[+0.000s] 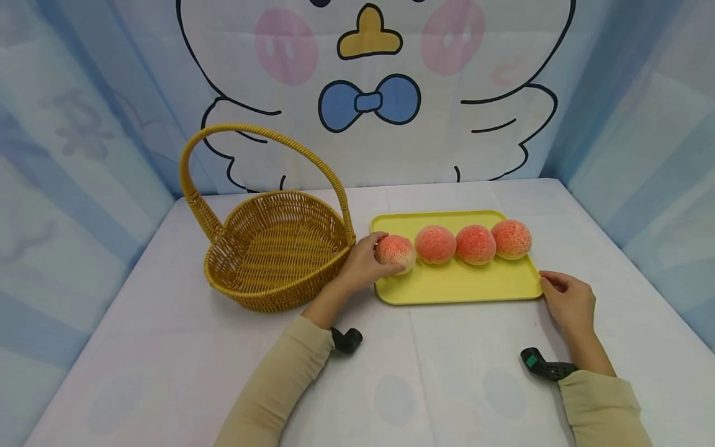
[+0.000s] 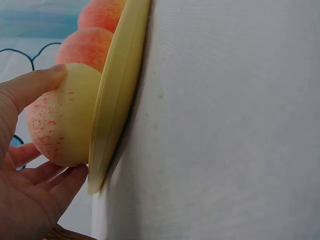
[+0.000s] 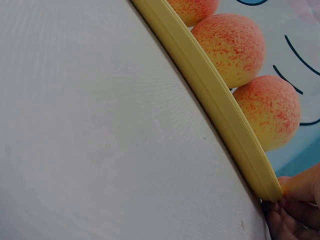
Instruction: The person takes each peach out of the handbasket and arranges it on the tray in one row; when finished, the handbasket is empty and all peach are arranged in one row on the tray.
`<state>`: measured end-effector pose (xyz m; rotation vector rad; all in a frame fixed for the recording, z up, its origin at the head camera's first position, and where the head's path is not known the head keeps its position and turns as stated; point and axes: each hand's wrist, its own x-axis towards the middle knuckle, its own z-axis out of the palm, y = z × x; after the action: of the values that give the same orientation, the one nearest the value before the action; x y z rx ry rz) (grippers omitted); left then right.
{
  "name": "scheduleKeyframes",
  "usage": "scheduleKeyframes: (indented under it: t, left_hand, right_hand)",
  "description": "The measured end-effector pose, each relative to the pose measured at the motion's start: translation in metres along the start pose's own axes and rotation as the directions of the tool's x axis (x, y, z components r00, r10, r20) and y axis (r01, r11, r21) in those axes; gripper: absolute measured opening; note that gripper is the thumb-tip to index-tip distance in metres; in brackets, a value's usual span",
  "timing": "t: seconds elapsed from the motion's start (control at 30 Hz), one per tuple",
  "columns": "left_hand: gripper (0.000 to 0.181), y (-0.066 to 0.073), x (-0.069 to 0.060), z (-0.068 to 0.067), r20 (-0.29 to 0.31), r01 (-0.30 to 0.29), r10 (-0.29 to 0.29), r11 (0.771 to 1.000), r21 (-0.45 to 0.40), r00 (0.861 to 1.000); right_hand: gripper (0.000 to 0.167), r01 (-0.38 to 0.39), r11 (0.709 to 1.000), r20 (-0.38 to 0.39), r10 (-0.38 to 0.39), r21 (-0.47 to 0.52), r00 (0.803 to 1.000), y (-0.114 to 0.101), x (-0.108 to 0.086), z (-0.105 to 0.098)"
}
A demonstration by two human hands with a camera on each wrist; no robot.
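My left hand [image 1: 362, 264] grips the leftmost peach [image 1: 395, 252] at the left end of a yellow tray [image 1: 447, 290]. In the left wrist view the thumb lies on one side of this peach [image 2: 65, 117] and the fingers curl round the other. Three more peaches, the nearest one [image 1: 435, 244] beside it, sit in a row along the tray. My right hand [image 1: 571, 304] pinches the tray's right edge near its front corner. The right wrist view shows thumb and fingers on either side of that tray end [image 3: 267, 187]; part of the hand is out of frame.
A woven basket [image 1: 268, 298] with a tall arched handle [image 1: 268, 131] stands left of the tray, close to my left forearm. White cloth [image 1: 441, 372] covers the table. Behind it hangs a printed curtain [image 1: 436, 149], with blue curtains at both sides.
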<state>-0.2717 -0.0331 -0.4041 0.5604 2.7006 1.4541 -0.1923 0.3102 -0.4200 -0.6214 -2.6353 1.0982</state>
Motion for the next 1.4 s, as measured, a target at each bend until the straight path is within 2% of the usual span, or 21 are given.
scheduleKeyframes:
  t: [0.23,0.43,0.9,1.03,1.1,1.17,1.3,1.4]
  left_hand:
    - [0.078,0.001,0.005,0.002,-0.003,0.031,-0.030,0.998,0.051,1.000]
    - [0.078,0.001,0.008,0.000,-0.008,0.055,-0.055,0.997,0.056,0.998]
    - [0.074,-0.002,0.010,-0.005,-0.032,0.062,-0.060,0.994,0.086,0.998]
    - [0.087,0.002,0.007,-0.004,0.001,0.077,-0.078,0.986,0.148,0.997]
    - [0.093,0.008,-0.001,-0.007,0.034,0.084,-0.093,0.977,0.195,0.995]
    - [0.094,0.017,-0.016,-0.013,0.083,0.068,-0.090,0.968,0.243,0.992]
    - [0.067,0.033,-0.057,-0.035,0.164,-0.063,0.015,0.954,0.292,0.986]
    - [0.044,0.035,-0.090,-0.055,0.172,-0.160,0.110,0.938,0.309,0.979]
  right_hand:
    - [0.036,-0.006,1.000,-0.003,0.006,0.005,1.000,0.000,0.000,0.001]
    - [0.036,-0.002,1.000,0.006,0.002,0.011,1.000,-0.002,0.003,0.004]
    - [0.036,0.023,1.000,0.030,-0.023,0.008,0.999,-0.008,0.009,0.012]
    - [0.038,0.004,1.000,0.042,-0.004,0.011,0.999,-0.007,0.011,0.011]
    - [0.040,-0.016,1.000,0.058,0.015,0.012,0.998,-0.006,0.013,0.009]
    - [0.044,-0.043,0.999,0.078,0.042,0.018,0.996,-0.005,0.013,0.007]
    - [0.053,-0.096,0.995,0.086,0.092,0.040,0.992,-0.003,0.014,-0.001]
    - [0.057,-0.127,0.989,0.052,0.124,0.070,0.991,-0.001,0.013,-0.006]
